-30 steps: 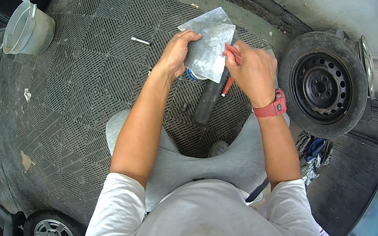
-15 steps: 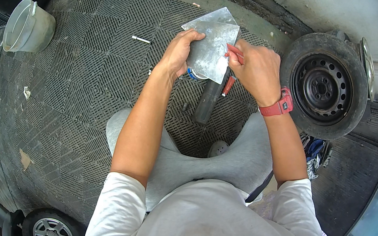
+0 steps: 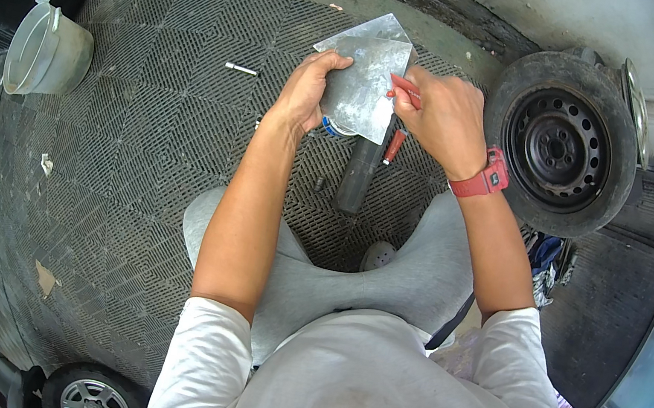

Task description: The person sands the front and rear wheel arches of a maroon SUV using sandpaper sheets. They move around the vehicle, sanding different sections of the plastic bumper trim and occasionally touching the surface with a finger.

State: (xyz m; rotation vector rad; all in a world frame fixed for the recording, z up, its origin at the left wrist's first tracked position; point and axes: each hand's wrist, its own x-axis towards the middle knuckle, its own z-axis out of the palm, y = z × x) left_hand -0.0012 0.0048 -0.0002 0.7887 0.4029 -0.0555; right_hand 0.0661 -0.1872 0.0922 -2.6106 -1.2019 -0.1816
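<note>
One bucket [image 3: 70,62] stood far left. The left hand [image 3: 305,90] gripped a metal sheet [image 3: 365,81] by its left side, a second sheet [image 3: 383,28] showing behind. A dark bar [image 3: 355,183] lay partly beneath, a red handle [image 3: 394,147] beside it. The right hand [image 3: 446,120] was closed around a red tool [image 3: 406,90], at the metal sheet's right edge, near a wheel [image 3: 560,146].

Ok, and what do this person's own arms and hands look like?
The left hand and right hand wear no gloves. A red wristwatch is on the right; none shows on the left. Short white sleeves leave the forearms uncovered.
</note>
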